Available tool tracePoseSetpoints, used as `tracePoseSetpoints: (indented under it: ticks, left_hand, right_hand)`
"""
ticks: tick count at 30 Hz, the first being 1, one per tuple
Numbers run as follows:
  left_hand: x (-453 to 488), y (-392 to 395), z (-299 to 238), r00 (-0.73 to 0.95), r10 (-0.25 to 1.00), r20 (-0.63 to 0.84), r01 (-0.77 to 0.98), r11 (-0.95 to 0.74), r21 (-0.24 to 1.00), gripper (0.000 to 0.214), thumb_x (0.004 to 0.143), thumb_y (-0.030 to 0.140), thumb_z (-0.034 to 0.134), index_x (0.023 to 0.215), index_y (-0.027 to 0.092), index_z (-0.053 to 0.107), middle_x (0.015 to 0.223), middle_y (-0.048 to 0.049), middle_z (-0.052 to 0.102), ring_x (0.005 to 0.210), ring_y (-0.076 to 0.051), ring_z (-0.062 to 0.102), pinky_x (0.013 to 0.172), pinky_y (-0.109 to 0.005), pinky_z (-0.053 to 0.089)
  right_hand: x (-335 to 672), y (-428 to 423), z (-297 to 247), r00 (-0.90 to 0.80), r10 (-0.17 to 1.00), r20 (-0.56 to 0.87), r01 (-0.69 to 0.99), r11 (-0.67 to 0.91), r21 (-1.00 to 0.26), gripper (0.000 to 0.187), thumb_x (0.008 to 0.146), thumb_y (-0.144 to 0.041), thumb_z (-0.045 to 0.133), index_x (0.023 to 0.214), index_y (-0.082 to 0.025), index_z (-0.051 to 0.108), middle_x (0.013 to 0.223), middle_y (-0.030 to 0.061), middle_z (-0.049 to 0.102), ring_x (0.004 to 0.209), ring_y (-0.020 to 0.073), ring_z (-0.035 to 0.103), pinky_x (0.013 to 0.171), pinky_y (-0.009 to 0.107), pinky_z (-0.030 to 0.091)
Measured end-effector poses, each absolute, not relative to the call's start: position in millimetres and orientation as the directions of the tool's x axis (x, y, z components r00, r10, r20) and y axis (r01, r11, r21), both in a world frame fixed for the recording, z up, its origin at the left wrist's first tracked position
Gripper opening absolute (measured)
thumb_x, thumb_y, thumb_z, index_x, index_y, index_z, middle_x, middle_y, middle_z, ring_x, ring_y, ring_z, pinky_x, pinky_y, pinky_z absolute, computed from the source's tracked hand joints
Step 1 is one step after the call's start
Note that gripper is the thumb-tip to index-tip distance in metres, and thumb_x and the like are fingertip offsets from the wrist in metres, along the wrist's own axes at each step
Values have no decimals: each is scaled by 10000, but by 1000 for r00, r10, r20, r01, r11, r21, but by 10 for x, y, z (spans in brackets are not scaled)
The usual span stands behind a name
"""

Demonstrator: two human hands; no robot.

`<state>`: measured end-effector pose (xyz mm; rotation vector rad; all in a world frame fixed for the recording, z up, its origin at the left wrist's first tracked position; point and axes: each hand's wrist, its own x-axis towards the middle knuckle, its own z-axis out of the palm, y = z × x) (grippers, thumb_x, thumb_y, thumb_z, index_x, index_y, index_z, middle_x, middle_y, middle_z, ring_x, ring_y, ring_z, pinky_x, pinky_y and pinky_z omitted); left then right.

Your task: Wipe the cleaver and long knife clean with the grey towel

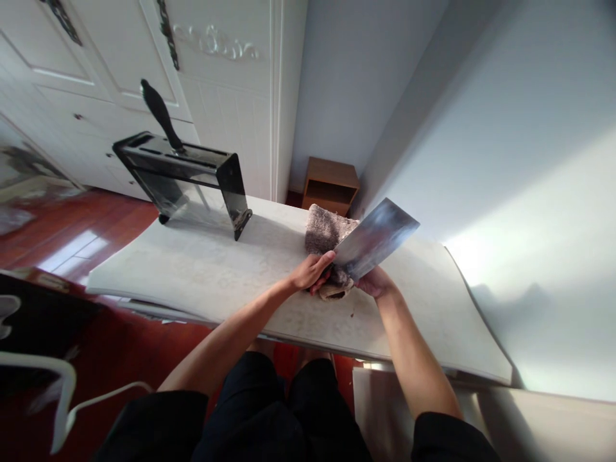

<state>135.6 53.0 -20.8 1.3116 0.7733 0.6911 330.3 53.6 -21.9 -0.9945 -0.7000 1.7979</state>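
Note:
A cleaver (378,239) with a wide, shiny blade is held over the white table, its blade slanting up to the right. My left hand (310,272) is closed at the blade's lower end, thumb along the metal; the handle is hidden. A brown-grey cloth (328,230) lies behind the blade and bunches between my hands. My right hand (375,282) is partly behind the blade, closed on the cloth against the blade's lower edge; most of its fingers are hidden.
To the left on the white table (202,276) stands a clear, black-framed knife block (192,186) with a black-handled knife (161,114) in it. Behind the table are a small wooden cabinet (332,179) and a white wardrobe (231,109). A wall (539,212) borders the right side.

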Motion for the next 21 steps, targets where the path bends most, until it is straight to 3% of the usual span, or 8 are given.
tracePoseSetpoints:
  ticks: [4,8,14,21]
  left_hand:
    - [1387,542,-229,540,834,-114,-55,170,984,625,830,744,322,562,189,432,312,52,394,235,-89,386,274,-196,290]
    - [1419,543,-230,510,855,-100,-76,160,984,617,818,747,351,576,186,438,328,52,407,238,-84,383,273,-189,286]
    - [1462,583,-230,463,874,-149,-144,240,960,613,802,761,359,584,193,435,338,62,384,246,-90,375,282,-205,336]
    - [1453,609,-238,405,902,-152,-231,261,937,593,794,757,384,606,196,435,360,78,375,256,-87,363,289,-217,363]
  right_hand:
    - [3303,565,-231,-345,842,-414,-387,-530,-754,201,855,-230,526,908,-171,711,921,91,757,858,233,698,718,369,598]
    - [3309,570,-233,-318,872,-371,-419,-481,-770,176,827,-212,555,906,-161,704,848,77,760,771,216,699,674,344,599]
    - [3354,589,-207,-276,911,-307,-483,-407,-775,225,665,-67,587,868,-70,683,721,90,735,634,196,692,637,294,590]
    - [3392,652,-147,-141,942,-303,-556,-329,-763,197,652,-76,568,805,-167,652,660,4,717,633,194,686,657,331,585]
